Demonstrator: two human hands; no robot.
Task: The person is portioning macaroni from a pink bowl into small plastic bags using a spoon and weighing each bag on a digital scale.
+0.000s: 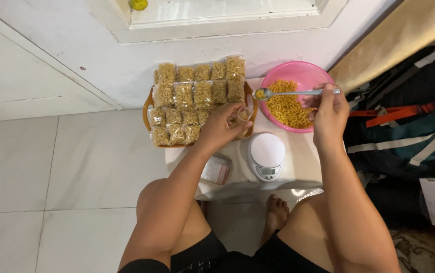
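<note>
Bright even indoor light, soft shadows, sharp focus, slight wide-angle edge distortion.

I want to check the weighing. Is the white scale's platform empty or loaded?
Empty. The white scale has a bare round platform; the left hand holds the small bag above the table.

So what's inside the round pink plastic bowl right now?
The round pink plastic bowl holds a heap of yellow dry pasta pieces. The right hand and its long metal spoon cover part; the bottom underneath is hidden.

filled pasta packets: about 17 | pink bowl: 1 | spoon: 1 | kitchen scale: 1 | orange tray: 1 | hands: 2
</note>
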